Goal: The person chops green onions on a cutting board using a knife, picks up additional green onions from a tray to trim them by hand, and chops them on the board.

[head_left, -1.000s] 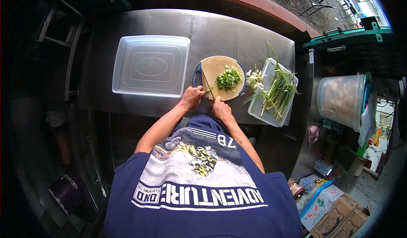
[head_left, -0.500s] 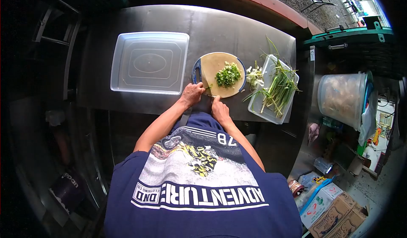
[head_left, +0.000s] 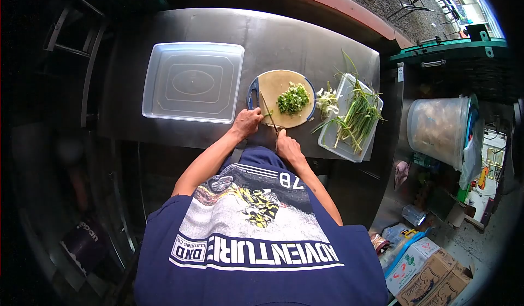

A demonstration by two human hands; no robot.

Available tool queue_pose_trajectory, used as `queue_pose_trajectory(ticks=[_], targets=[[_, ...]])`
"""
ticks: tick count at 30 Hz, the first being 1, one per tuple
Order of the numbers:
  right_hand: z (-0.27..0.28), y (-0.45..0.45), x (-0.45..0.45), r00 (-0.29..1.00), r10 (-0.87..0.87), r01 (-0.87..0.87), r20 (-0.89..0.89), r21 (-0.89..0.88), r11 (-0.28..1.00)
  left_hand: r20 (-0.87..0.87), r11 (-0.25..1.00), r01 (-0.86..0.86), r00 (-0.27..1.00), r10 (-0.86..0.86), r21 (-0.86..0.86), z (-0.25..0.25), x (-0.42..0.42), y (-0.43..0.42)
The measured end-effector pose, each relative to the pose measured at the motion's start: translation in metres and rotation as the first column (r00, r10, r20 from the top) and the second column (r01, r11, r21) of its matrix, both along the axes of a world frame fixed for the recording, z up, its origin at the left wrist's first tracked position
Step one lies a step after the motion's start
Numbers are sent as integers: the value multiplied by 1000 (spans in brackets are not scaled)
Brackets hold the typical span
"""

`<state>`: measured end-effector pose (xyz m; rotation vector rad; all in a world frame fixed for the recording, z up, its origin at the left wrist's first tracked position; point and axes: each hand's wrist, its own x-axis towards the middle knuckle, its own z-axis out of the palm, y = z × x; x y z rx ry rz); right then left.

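Stretching across the view, a stainless-steel worktop (head_left: pixel 305 39) is standing before the person. On its left, a shallow translucent tray (head_left: pixel 194 82) is lying flat; on its right, a smaller plastic tub (head_left: pixel 329 138) is holding long scallions (head_left: pixel 357 118), their leaves spilling over its rim. Between the two, a round, blue-edged cutting board (head_left: pixel 273 82) is resting close to the worktop's near side. On the board's right half, chopped scallion (head_left: pixel 293 99) is sitting in a heap, apart from the knife (head_left: pixel 267 103). At the near edge, the right hand (head_left: pixel 289 145) is closing round the knife's handle, with the blade pointing to the far side and slightly left, and the left hand (head_left: pixel 247 121) is curling its fingers narrowly just left of that blade. A bit of green stalk (head_left: pixel 268 113) is showing between those fingers and the steel; whether they are pinching it, I cannot tell. Good cutting here, as I am judging it, would be calling for left fingertips tucked well back, knuckles guiding the blade's flat, the stalk held snugly against the board, and short, even strokes.
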<state>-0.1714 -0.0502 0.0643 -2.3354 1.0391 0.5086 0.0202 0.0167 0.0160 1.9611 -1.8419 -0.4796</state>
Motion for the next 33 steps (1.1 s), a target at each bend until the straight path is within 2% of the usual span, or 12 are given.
queue_pose_trajectory(ticks=[4,9,16,26,33], targets=[[6,3,-4,1000,-2,3,-4,27,1000,-8,1000,2,1000,-2,0,1,0,0],[-23,8,8,999,-41,41,34,-20,999,-13,1000,15,1000,-15,-4,0,-1,-1],[-32,-13,39,997,-47,50,56,-46,998,-21,1000,10,1000,-10,2,3,0,0],[-11,-1,-1,998,-52,54,-28,86,995,-36,1000,7,999,-7,-6,-4,0,-1],[-33,4,7,993,-54,57,104,-23,998,-60,999,38,997,-38,-5,-3,0,-1]])
